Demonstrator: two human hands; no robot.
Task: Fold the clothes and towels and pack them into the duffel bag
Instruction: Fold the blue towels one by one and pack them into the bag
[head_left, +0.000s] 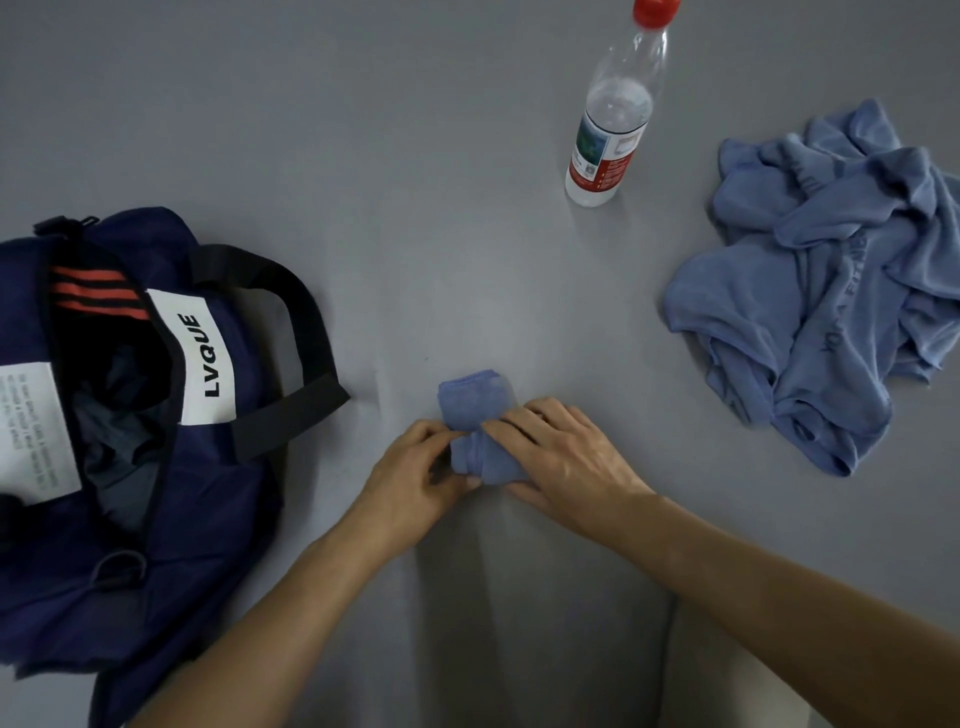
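Viewing from the head camera: a folded blue cloth (470, 400) lies on the grey desk (415, 208), its long axis running away from the person and its rounded end pointing to the far side. The left hand (415, 478) pinches its left edge. The right hand (563, 452) curls over its near end, gripping it. A navy duffel bag (218, 467) sits open to the left, apart from the cloth. A crumpled blue garment (831, 291) lies at the right, and a water bottle (608, 135) stands beyond.

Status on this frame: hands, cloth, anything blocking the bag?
Left hand pinches cloth, right hand grips it. Cloth half rolled on table, not packed. Bag open at left; bottle, crumpled towel off right, not in the way.
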